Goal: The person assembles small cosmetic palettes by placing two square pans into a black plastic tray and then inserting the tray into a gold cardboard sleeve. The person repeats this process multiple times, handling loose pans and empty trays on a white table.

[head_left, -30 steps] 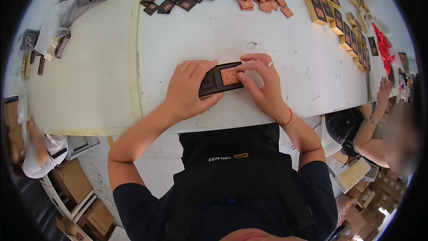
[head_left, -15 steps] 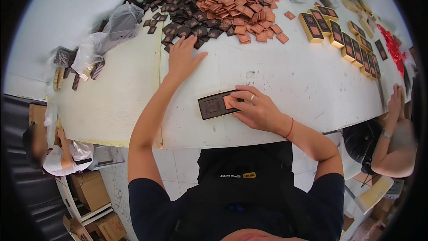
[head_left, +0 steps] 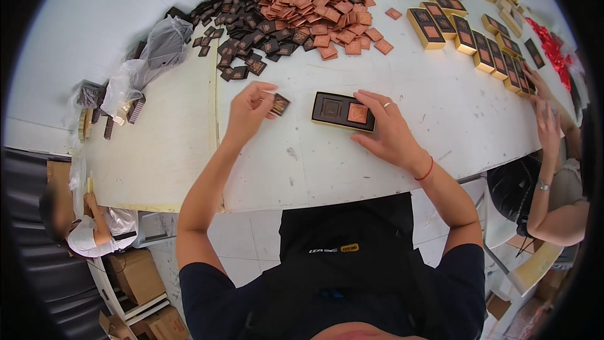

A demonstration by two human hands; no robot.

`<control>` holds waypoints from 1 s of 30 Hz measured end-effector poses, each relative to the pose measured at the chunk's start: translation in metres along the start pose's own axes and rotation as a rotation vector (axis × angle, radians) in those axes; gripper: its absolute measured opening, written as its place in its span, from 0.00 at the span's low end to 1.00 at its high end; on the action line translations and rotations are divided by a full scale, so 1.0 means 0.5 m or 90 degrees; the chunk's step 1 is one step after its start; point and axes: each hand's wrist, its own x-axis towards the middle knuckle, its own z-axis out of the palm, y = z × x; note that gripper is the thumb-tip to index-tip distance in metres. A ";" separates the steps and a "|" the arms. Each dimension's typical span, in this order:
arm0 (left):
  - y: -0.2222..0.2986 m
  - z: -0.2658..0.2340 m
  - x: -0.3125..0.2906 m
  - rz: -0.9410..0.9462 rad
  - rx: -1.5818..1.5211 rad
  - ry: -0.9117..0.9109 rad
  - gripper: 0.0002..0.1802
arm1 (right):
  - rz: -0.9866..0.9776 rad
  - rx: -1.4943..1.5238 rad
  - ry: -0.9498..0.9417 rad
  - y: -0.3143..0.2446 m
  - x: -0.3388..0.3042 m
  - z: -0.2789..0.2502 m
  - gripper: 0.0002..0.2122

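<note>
Head view: left hand (head_left: 246, 112) tight on dark square (head_left: 280, 104); right hand (head_left: 391, 129), thumb wide, around right end of box (head_left: 331, 109)

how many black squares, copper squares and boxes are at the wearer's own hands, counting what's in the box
Black square, in the left hand: 1
Copper square, in the box: 1
Box, at the right hand: 1
Total: 3
</note>
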 end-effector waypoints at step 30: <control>0.094 0.151 -0.039 0.551 0.353 -0.188 0.23 | -0.027 -0.037 0.021 0.015 -0.007 0.014 0.31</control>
